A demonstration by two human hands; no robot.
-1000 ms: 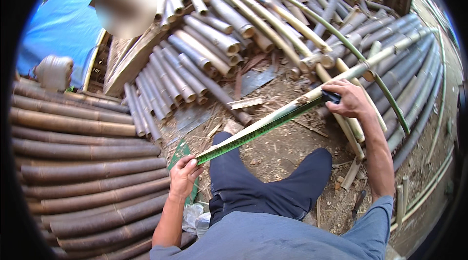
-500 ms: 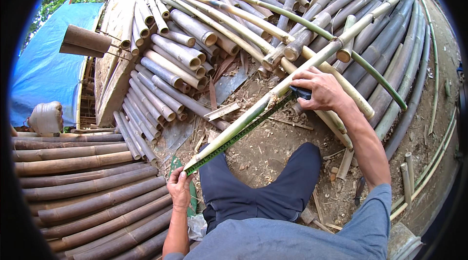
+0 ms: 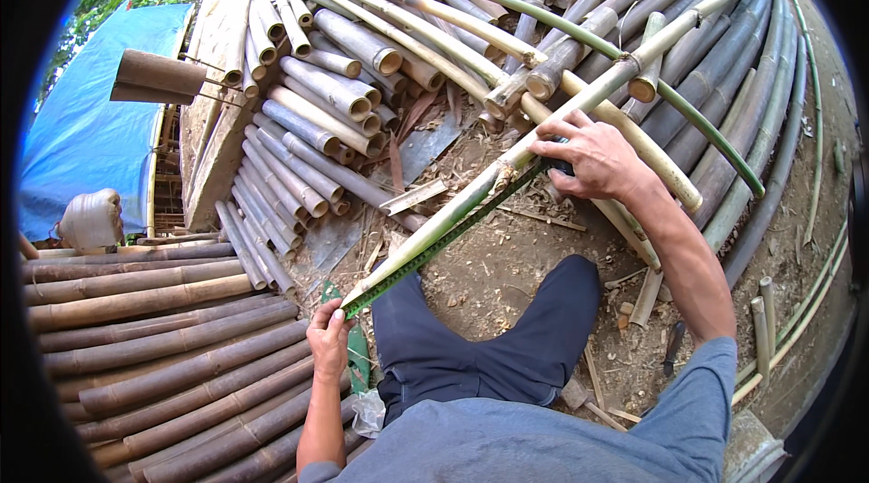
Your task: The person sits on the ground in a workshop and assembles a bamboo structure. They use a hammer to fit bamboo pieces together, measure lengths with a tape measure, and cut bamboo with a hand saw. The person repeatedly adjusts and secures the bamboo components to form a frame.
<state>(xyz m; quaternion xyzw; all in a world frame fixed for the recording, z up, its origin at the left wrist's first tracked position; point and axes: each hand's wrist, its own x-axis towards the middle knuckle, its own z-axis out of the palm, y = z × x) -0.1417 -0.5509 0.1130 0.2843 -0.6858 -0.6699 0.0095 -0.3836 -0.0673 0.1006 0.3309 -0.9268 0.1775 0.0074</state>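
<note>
A pale green bamboo pole (image 3: 425,240) runs slantwise from my left hand up toward the far right. Along its lower side lies the green blade (image 3: 409,269) of a tape measure, pulled out long. My left hand (image 3: 329,338) pinches the blade's end with thumb and finger against the pole's near end. In my right hand (image 3: 602,157) is the dark tape measure case (image 3: 555,160), partly hidden by the fingers. Those fingers also reach over the pole and touch it.
Stacked dark bamboo poles (image 3: 181,356) fill the lower left. Cut bamboo lengths (image 3: 348,89) are piled beyond, and more long poles (image 3: 715,112) lie at far right. A thin green stick (image 3: 701,130) crosses the pole. A knife (image 3: 673,347) rests on the ground to my right.
My right hand has shifted slightly up and left, its fingers now lying over the pole. My left hand keeps its pinch at the near end. The whole view has moved slightly.
</note>
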